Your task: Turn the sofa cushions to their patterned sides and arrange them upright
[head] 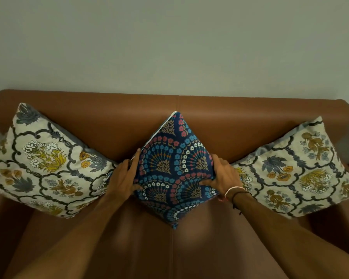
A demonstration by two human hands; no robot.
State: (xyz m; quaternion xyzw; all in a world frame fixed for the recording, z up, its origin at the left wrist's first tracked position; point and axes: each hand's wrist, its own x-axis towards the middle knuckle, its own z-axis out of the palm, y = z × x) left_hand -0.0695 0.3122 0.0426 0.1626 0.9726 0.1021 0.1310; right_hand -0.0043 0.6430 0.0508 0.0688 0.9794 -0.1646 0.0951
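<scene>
A dark blue cushion (174, 164) with pink, blue and white fan flowers stands on one corner in the middle of the brown leather sofa (220, 125), leaning on the backrest. My left hand (125, 175) grips its left corner and my right hand (223, 175) grips its right corner. A cream floral cushion (44, 162) leans on its corner at the left, patterned side out. A matching cream floral cushion (302, 170) leans at the right, also patterned side out.
The sofa's seat (173, 248) stretches toward me between my forearms, with a seam down its middle. A plain pale wall (173, 43) rises behind the backrest. Bracelets circle my right wrist (233, 193).
</scene>
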